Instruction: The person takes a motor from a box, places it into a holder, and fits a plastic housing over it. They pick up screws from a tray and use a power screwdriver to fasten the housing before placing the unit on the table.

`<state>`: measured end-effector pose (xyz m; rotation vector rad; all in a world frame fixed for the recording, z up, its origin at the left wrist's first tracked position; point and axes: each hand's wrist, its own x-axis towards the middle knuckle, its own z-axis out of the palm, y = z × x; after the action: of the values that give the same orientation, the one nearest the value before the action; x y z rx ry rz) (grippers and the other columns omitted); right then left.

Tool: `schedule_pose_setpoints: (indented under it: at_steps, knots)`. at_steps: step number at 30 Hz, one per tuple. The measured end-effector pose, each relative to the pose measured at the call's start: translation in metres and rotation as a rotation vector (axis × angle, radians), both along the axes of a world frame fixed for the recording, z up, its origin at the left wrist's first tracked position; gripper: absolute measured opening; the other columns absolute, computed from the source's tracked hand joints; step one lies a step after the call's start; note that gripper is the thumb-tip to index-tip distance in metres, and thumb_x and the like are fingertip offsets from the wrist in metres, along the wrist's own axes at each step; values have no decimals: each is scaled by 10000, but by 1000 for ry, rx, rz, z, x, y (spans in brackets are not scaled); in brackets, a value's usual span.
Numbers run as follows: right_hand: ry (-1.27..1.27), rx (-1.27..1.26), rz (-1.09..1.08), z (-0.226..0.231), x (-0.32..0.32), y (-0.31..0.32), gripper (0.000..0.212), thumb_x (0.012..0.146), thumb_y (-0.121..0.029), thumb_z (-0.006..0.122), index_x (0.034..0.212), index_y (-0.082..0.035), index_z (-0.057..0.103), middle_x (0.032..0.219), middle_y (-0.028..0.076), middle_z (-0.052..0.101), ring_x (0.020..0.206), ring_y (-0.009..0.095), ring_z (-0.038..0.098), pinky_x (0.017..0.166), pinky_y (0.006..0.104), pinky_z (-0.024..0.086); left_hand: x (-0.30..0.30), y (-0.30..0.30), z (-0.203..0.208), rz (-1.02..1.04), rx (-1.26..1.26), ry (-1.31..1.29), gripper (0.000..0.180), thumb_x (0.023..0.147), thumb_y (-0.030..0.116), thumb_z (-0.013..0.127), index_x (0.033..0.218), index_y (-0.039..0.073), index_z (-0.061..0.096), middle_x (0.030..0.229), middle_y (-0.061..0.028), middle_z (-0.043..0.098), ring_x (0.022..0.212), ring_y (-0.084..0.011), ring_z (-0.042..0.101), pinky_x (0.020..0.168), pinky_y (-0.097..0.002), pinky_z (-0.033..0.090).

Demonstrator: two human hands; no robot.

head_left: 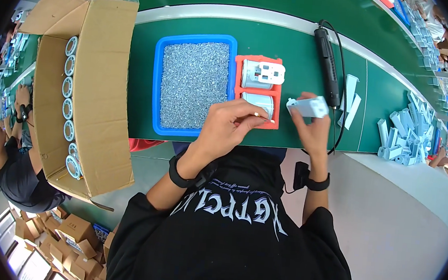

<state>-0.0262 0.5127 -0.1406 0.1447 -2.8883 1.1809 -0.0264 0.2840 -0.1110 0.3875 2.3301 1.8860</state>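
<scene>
My left hand (228,120) is over the near part of an orange fixture (277,93), thumb and forefinger pinched together. Anything between those fingertips is too small to make out. Just beyond them, a pale blue round-sided part (260,101) sits in the fixture's near slot. The far slot holds a similar part (250,78) with a white plate (270,73) on it. To the right, my right hand (313,136) grips a light blue, box-like plastic housing (310,107), raised and slightly blurred. Left of the fixture stands a blue tray (157,81) full of small metal screws (194,84).
A black electric screwdriver (327,69) with a cord lies at the right. Beside it are loose blue housings (348,103), with a pile of them (408,129) farther right. An open cardboard box (103,92) holding ring-ended parts (68,88) stands left. Another person (21,170) works beyond it.
</scene>
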Motion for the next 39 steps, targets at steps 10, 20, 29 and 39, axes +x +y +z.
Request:
schedule_pose_setpoints:
  at_steps: [10, 20, 29, 39]
  knots:
    - [188, -922, 283, 39, 12, -35, 540, 801, -97, 720, 1215, -58, 375, 1096, 198, 588, 1026, 305, 604, 876, 398, 507, 5, 9, -4, 96, 94, 12, 144, 785, 10, 674, 926, 16, 704, 808, -100, 699, 706, -165, 673, 620, -249, 514]
    - [213, -658, 441, 35, 4, -41, 498, 816, -44, 686, 1199, -67, 368, 1128, 205, 586, 1036, 300, 609, 846, 364, 530, 3, 6, -8, 53, 48, 76, 159, 746, -34, 666, 900, -2, 685, 794, -102, 670, 679, -188, 646, 594, -289, 494]
    - [180, -625, 484, 37, 4, -41, 501, 797, -19, 699, 1198, -76, 404, 1134, 182, 593, 1044, 290, 606, 847, 365, 530, 9, 16, -26, 120, -94, 372, 247, 639, -44, 701, 873, 23, 665, 880, -82, 617, 834, -264, 595, 690, -330, 475]
    - [109, -136, 443, 31, -4, -47, 501, 663, -14, 738, 1120, -75, 542, 1089, 85, 611, 1003, 279, 588, 827, 354, 493, 4, -5, -13, 136, -330, 212, 507, 539, 14, 786, 1016, 94, 633, 1065, -62, 584, 1017, -281, 543, 867, -384, 435]
